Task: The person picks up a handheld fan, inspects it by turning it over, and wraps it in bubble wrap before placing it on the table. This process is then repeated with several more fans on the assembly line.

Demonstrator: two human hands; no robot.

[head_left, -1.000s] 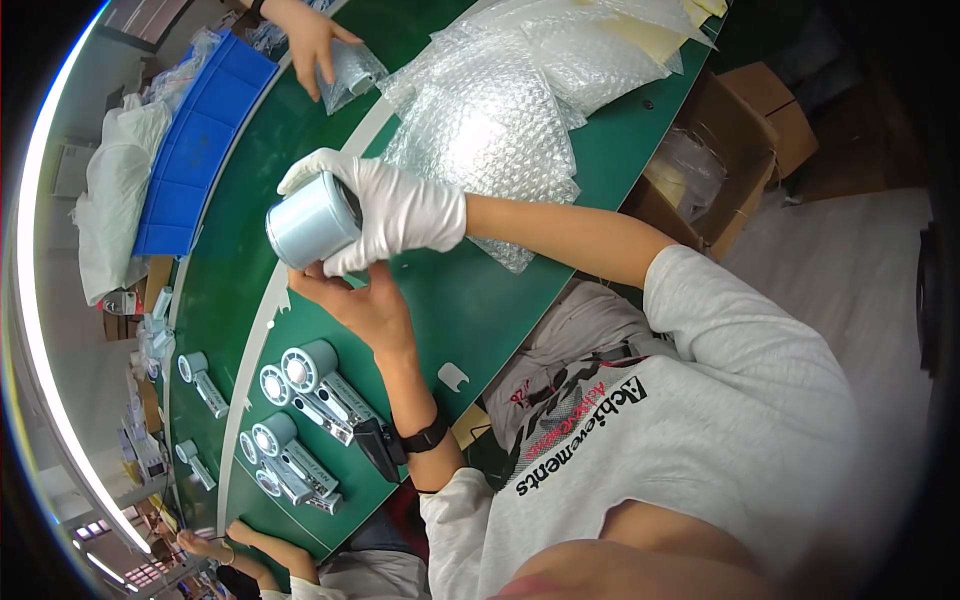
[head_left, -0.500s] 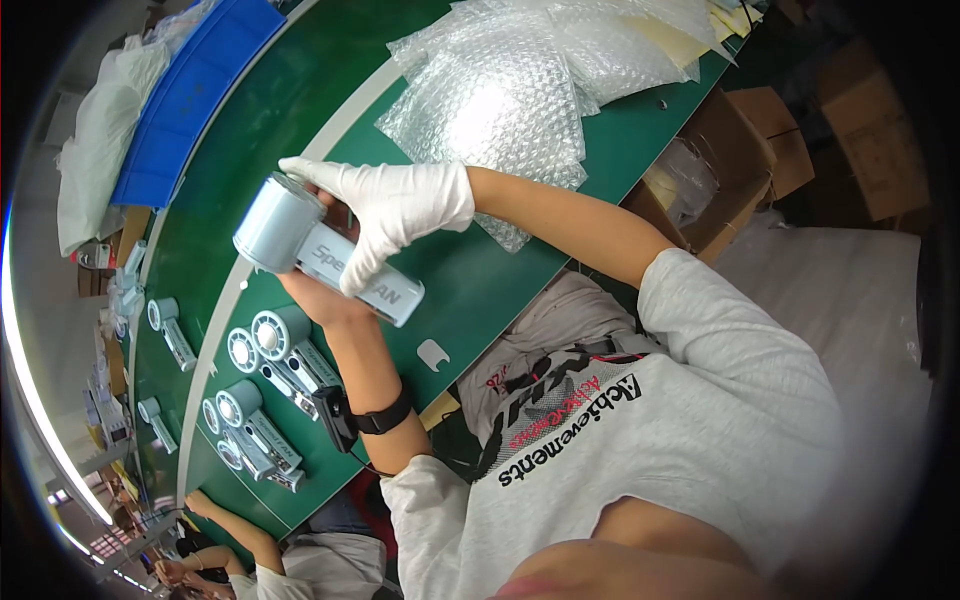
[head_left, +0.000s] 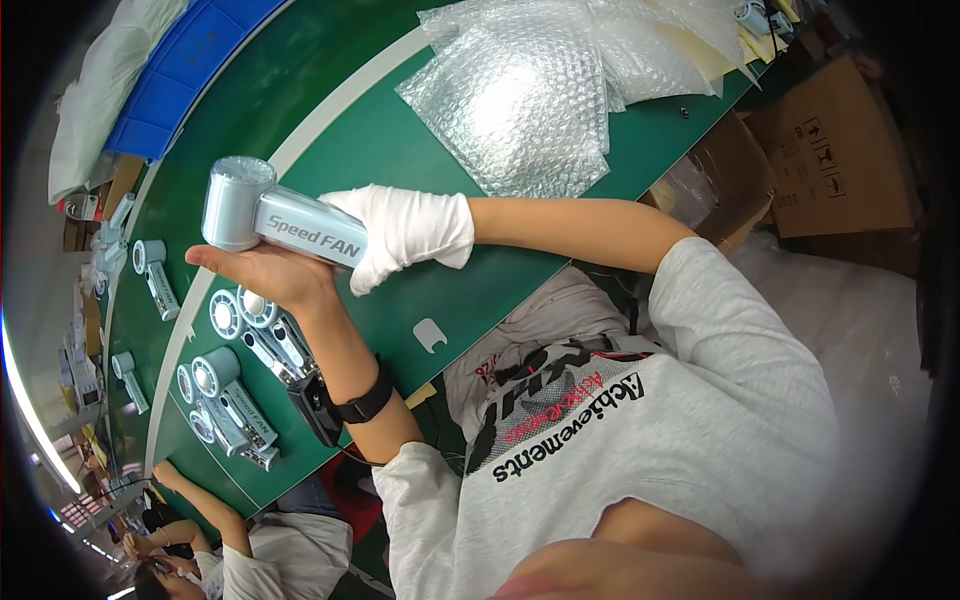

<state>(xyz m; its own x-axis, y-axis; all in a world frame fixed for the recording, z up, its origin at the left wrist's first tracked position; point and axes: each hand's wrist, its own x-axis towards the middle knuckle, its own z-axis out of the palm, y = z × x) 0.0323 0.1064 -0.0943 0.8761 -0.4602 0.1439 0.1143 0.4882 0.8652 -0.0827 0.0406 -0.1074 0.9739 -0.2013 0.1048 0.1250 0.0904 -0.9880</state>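
A pale blue handheld fan [head_left: 305, 224] with a round head and a printed handle is held up over the green table. My right hand [head_left: 405, 230], in a white glove, closes round the end of its handle. Bare, my left hand [head_left: 285, 275] supports the fan from below, the handle against its palm. One digit of that hand sticks out under the fan head, while its other fingers are mostly hidden. Beside my left forearm, several similar fans [head_left: 213, 375] lie in groups on the table.
Bubble-wrap bags [head_left: 515, 110] are piled at the far side of the green table [head_left: 480, 270]. A small white cut-out piece [head_left: 430, 335] lies near its edge. A blue bin [head_left: 190, 75] stands far left, a cardboard box [head_left: 835, 150] at right. Another person's arm [head_left: 205, 505] is lower left.
The fan has turned so its handle lies more level and its print faces up. My gloved hand has shifted from around its middle to the handle's end. The view has shifted slightly.
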